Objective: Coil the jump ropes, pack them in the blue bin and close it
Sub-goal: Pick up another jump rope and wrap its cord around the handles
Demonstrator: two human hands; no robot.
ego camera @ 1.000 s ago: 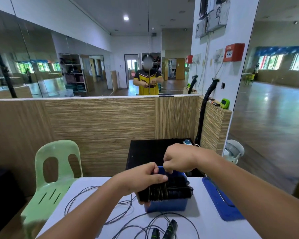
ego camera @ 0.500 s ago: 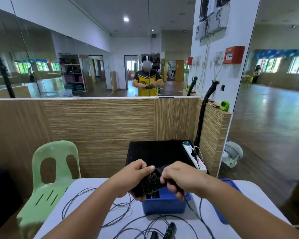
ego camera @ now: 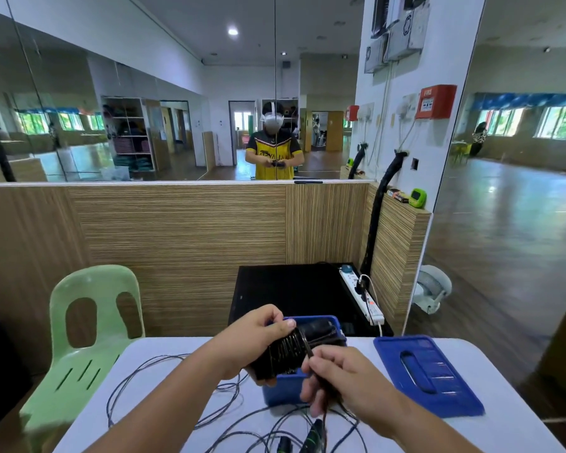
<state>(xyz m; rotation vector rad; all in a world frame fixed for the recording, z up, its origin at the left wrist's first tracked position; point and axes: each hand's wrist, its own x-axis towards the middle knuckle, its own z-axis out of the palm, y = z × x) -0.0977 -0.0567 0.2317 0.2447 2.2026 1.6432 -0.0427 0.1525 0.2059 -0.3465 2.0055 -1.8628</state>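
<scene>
Head view, blue bin open, jump ropes inside

Bright, even illumination from recessed ceiling lamp and daylight through windows. Glossy sheen on wooden floor. Faint, soft shadows on white table. Pronounced wide-angle bending toward frame edges. Sharp centre, slight blur along lower edge.

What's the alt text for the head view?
A person's left hand holds a coiled black rope over an open blue bin while the right hand pinches its loose tail. The blue lid lies on the white table to the right; more ropes sprawl in front, a green chair at left.
</scene>
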